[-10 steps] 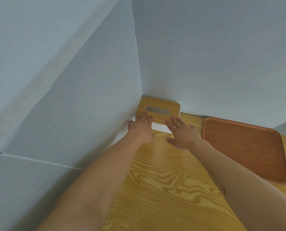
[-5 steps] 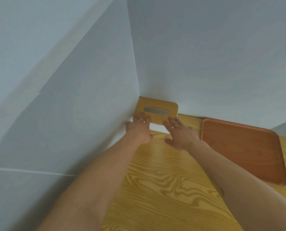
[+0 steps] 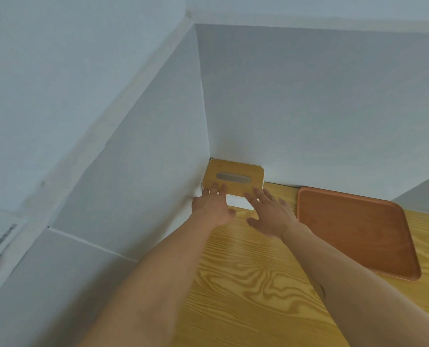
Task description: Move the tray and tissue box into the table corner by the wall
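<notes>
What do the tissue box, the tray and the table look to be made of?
The tissue box has a light wooden or bamboo lid, smooth and matte, over a white body, perhaps plastic. The tray looks like reddish-brown wood, or a wood-look moulding, with an even satin surface and a raised rim. The table shows bold yellow pine-like grain; whether solid wood or printed laminate cannot be told.

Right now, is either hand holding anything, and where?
Nothing is gripped. Both the left hand and right hand lie open, fingertips resting on the tissue box lid's near edge.
</notes>
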A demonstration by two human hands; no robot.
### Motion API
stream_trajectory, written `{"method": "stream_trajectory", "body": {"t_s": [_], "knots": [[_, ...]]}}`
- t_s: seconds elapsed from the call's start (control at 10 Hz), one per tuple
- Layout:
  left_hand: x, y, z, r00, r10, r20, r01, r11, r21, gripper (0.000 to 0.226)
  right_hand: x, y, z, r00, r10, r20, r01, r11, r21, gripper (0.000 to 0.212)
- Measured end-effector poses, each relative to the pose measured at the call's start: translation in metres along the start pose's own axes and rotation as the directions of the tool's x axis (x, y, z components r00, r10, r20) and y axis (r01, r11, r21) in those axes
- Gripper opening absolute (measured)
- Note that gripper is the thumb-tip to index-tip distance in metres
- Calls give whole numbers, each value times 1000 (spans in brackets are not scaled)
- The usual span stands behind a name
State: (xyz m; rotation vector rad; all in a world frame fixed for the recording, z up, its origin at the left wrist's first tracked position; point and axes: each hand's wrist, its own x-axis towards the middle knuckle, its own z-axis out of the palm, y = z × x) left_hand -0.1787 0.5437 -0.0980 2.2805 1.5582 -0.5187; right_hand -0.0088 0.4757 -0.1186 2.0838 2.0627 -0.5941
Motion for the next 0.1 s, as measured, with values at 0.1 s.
{"method": "stream_trajectory", "body": {"t_s": [0.1], "knots": [[-19, -5, 8, 997, 65, -43, -68, 994, -82, 75, -24, 2, 6, 999, 23, -49, -23, 1000, 9, 64]]}}
